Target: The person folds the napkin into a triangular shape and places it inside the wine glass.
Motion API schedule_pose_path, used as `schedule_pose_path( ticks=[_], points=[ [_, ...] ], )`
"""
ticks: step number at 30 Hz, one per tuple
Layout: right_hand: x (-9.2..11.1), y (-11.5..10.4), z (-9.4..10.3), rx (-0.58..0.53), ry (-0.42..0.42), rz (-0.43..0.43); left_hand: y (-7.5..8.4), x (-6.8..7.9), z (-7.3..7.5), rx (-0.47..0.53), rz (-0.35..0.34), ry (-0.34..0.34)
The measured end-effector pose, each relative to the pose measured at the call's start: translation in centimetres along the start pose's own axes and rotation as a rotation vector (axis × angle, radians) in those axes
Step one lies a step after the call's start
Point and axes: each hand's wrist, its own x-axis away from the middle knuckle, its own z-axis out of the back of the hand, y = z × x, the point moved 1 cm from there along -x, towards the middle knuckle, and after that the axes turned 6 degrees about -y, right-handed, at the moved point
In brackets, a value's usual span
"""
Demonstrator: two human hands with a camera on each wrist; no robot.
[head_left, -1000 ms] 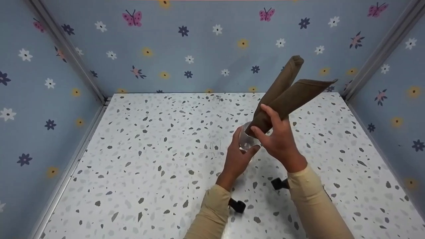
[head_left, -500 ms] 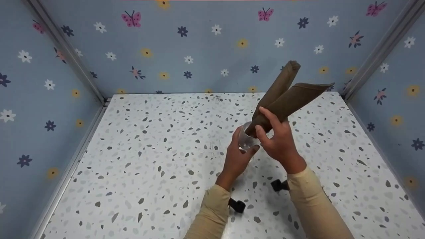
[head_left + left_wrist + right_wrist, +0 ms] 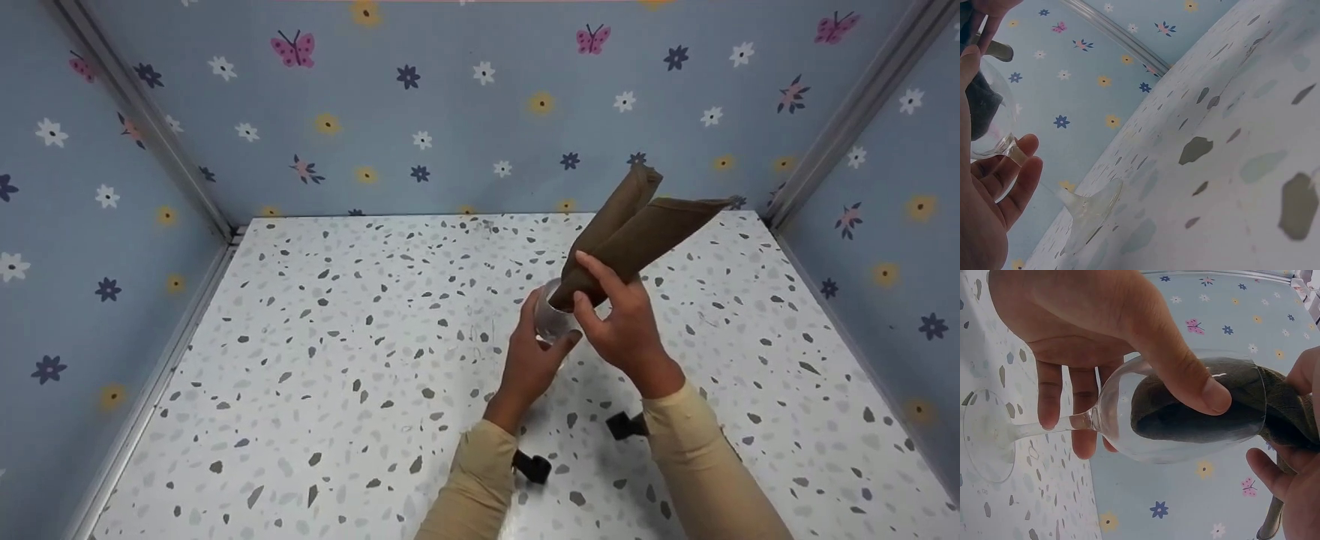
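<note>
My left hand (image 3: 525, 367) holds a clear stemmed wine glass (image 3: 551, 322). In the right wrist view its thumb lies along the bowl (image 3: 1120, 396) and its fingers bend round behind the stem (image 3: 1044, 429). A brown folded cloth napkin (image 3: 637, 240) has its lower end inside the bowl, while two rolled ends fan out above the rim. My right hand (image 3: 630, 334) grips the napkin just above the rim, thumb on the near side. The left wrist view shows the glass's foot (image 3: 1092, 214) close to the tabletop; whether it touches cannot be told.
A white speckled tabletop (image 3: 315, 360) lies under the hands. Blue flowered panels (image 3: 465, 97) enclose its back and sides, joined by metal corner posts (image 3: 142, 112). Black camera mounts (image 3: 534, 466) stick out from the wrists.
The napkin has come down and slightly left, sinking a little toward the glass, with my right hand lowering alongside it. My left hand keeps its hold on the glass. The head view has shifted slightly.
</note>
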Motion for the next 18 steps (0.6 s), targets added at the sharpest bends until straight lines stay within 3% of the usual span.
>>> schedule_pose_path(
  ticks=[9,18],
  points=[
    [0.30,-0.21,-0.35,0.004,-0.102,0.005,0.06,0.06,0.12,0.007,0.013,-0.002],
    [0.49,-0.16,-0.44,-0.013,-0.121,-0.012,-0.06,0.06,0.12,0.005,0.023,-0.007]
  ],
)
